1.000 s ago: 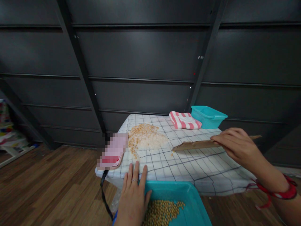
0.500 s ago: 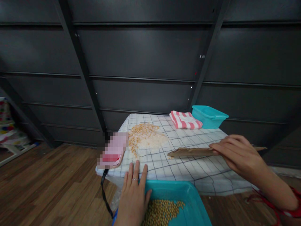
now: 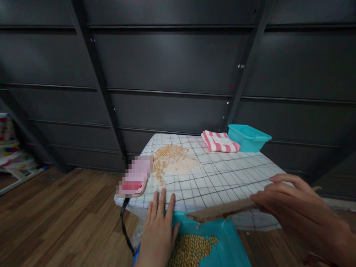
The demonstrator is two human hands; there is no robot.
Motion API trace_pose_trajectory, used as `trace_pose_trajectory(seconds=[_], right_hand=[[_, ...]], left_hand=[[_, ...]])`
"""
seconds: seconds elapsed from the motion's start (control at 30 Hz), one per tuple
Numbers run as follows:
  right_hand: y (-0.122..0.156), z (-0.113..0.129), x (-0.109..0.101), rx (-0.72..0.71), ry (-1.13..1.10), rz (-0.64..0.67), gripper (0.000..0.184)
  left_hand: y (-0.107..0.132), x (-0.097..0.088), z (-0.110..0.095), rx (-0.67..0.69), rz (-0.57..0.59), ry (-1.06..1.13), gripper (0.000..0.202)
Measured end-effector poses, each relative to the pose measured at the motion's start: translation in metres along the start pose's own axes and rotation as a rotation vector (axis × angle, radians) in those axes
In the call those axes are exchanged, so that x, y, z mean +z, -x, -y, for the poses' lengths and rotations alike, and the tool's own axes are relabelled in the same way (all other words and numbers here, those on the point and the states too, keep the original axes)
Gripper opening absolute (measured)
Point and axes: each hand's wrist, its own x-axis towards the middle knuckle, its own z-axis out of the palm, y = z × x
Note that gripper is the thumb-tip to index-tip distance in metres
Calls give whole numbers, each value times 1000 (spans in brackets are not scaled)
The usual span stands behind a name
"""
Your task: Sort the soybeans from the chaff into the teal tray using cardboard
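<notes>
My left hand (image 3: 158,233) lies flat, fingers stretched, on the left rim of a teal tray (image 3: 233,244) that holds yellow beans (image 3: 191,250). My right hand (image 3: 297,211) grips a strip of brown cardboard (image 3: 219,212) and holds it over the tray's far edge, with a few beans dropping off its tip. Farther back on the checked tablecloth (image 3: 222,178) lies a pile of yellow beans mixed with white grains (image 3: 172,163).
A blurred pink object (image 3: 135,178) with a black strap (image 3: 124,226) sits at the table's left edge. A red-striped folded cloth (image 3: 219,141) and a small teal tub (image 3: 248,138) stand at the back right. Dark metal panels rise behind; wooden floor lies left.
My right hand has drawn the cardboard strip from the middle of the table toward me, to the tray's far edge. My left hand has stayed on the rim.
</notes>
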Motion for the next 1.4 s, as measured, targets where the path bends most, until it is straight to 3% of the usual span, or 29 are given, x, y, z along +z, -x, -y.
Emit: trace_pose_trajectory(seconds=[0.17, 0.3, 0.47, 0.6, 0.83, 1.03, 1.4], right_hand=[[-16, -9, -6, -101, 103, -87, 20], [-29, -27, 5, -107, 234, -220, 18], [-49, -61, 39, 46, 318, -261, 16], [-84, -82, 69, 90, 304, -296, 19], [-136, -79, 116, 92, 200, -332, 23], [-128, -69, 139, 31, 137, -366, 24], [-116, -74, 144, 23, 116, -403, 33]], left_hand=[[0, -2, 0, 6, 10, -7, 56], [0, -3, -1, -3, 1, -24, 52], [0, -5, 1, 3, 28, -14, 56], [-1, -6, 2, 14, 38, -8, 60], [2, -8, 6, 32, 78, 19, 65], [1, -7, 9, 41, 96, 5, 70], [-1, 4, 15, 79, 113, 11, 77]])
